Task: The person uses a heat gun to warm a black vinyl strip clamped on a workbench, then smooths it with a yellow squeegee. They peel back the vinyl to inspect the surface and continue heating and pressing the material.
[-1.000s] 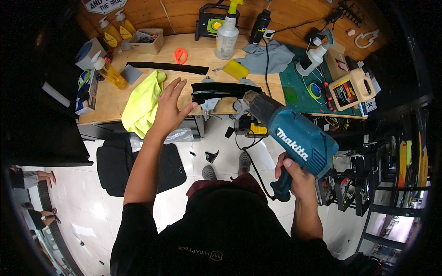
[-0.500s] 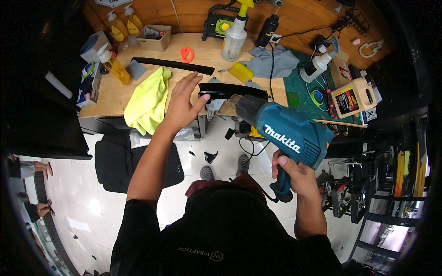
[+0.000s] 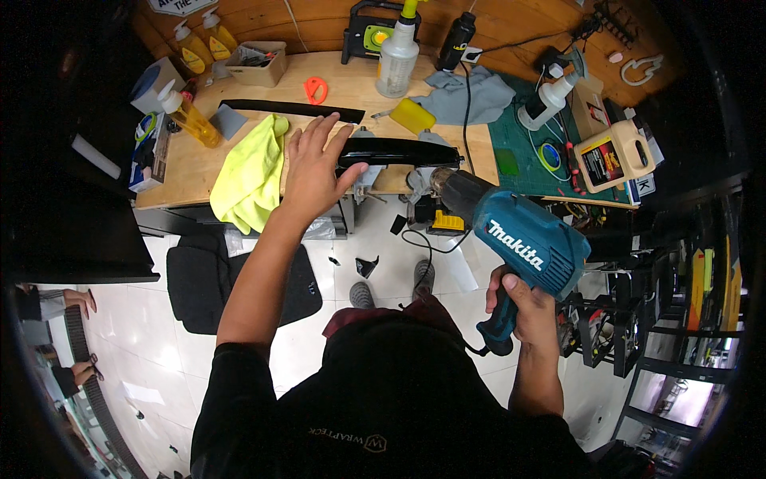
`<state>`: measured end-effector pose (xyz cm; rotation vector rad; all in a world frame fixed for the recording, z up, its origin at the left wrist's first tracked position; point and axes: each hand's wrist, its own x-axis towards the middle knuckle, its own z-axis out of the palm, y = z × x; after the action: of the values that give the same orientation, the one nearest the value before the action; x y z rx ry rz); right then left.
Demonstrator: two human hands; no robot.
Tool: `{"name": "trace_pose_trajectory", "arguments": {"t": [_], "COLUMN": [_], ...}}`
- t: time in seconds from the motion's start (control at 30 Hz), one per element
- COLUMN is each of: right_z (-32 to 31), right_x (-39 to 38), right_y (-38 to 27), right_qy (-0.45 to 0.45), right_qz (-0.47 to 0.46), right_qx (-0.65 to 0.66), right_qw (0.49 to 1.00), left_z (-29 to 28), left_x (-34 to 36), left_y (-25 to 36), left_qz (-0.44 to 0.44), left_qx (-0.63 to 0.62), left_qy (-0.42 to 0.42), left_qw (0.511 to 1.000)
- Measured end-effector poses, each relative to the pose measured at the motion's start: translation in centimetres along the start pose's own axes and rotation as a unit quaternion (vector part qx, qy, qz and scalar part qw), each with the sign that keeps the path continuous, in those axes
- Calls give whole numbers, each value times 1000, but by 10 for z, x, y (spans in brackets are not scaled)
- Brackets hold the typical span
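My right hand (image 3: 523, 307) grips the handle of a blue heat gun (image 3: 531, 239), and its dark nozzle points at the right end of a glossy black curved trim piece (image 3: 399, 152). The piece rests at the front edge of the workbench (image 3: 179, 180), on grey clamp-like supports (image 3: 419, 182). My left hand (image 3: 315, 172) is at the left end of the piece, fingers stretched out, thumb beside its near edge. Whether it touches the piece I cannot tell. Behind the fingers lies a second flat black strip (image 3: 279, 108). A neon yellow cloth (image 3: 249, 172) hangs over the bench edge left of my hand.
Spray bottles (image 3: 396, 64), an orange cutter (image 3: 316, 90), a yellow squeegee (image 3: 412, 116) and a grey cloth (image 3: 467, 97) stand or lie further back. At right are a beige jug (image 3: 614, 160) and green cutting mat (image 3: 519, 120). A black cord (image 3: 467, 120) crosses the bench.
The heat gun has moved right, its nozzle going from the middle of the black piece to its right end. My left hand has moved slightly forward at the left end.
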<state>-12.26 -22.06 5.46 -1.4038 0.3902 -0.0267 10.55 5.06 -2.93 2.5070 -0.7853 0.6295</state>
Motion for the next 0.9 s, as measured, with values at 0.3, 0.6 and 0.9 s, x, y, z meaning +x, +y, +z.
{"name": "trace_pose_trajectory", "arguments": {"t": [0.3,0.6,0.9], "right_z": [0,-29,-34], "right_x": [-4,5,61], "right_y": [14,7,-34], "right_qy": [-9,51,-119], "right_qz": [-13,-8,25], "right_qx": [45,6,18], "right_qw": [999,999,992], "left_z": [3,-3,8], "left_x": [6,-10,0], "left_y": [2,-9,12], "left_qz": [8,-31,-104], "left_qx": [3,-46,-116], "left_qy": [-9,-27,11], "left_qw": [1000,998,988]}}
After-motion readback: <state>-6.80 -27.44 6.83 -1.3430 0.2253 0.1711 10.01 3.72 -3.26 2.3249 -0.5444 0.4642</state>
